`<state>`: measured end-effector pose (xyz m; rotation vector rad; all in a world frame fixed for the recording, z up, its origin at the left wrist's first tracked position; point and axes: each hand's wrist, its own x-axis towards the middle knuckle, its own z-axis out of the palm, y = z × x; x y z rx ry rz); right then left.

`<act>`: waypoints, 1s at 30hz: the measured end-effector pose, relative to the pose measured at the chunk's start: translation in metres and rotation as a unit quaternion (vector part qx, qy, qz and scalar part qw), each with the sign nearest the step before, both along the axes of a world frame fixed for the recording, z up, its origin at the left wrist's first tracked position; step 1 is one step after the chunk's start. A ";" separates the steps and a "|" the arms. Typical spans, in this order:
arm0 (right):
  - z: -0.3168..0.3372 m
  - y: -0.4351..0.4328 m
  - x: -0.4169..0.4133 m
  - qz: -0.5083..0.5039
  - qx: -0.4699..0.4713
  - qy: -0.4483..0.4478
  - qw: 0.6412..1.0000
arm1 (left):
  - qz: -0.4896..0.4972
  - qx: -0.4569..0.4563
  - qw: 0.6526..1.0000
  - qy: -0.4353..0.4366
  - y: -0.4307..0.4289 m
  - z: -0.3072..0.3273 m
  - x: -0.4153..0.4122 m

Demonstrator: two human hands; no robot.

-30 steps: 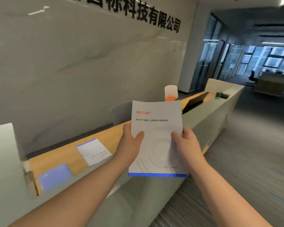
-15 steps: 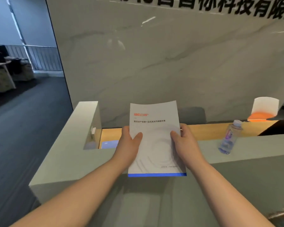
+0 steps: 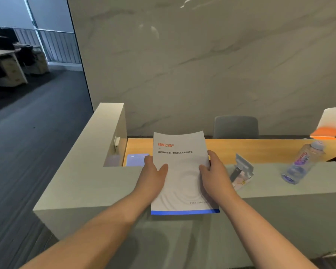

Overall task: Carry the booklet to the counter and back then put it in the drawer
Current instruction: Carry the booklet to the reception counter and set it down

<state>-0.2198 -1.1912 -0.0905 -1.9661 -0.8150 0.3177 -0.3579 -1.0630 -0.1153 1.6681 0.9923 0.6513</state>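
White booklet (image 3: 182,171), red heading, blue bottom edge, face up, held over grey counter (image 3: 85,181)

I see both bare forearms reaching forward from the bottom corners, converging toward the middle; my left hand (image 3: 152,176) is curled with its thumb laid flat on top and the fingers tucked out of sight beneath; my right hand (image 3: 214,174) mirrors it, thumb on top, fingers wrapped under the far edge; both wrists are straight, hands level and apart, each clamped closed.
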 end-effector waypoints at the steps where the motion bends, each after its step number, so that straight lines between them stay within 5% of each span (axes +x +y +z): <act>1: -0.006 0.002 0.001 -0.002 -0.012 -0.002 1.000 | -0.004 -0.005 1.000 0.010 0.002 -0.006 0.002; 16: -0.055 0.012 0.014 0.026 -0.174 -0.047 0.983 | -0.023 0.044 0.972 0.229 -0.002 -0.035 0.008; 24: -0.063 0.008 0.020 0.059 -0.250 -0.106 0.961 | -0.023 0.166 0.907 0.387 -0.016 -0.037 0.015; 30: -0.068 0.004 0.020 0.078 -0.368 -0.250 0.892 | -0.012 0.242 0.843 0.481 -0.020 -0.047 0.017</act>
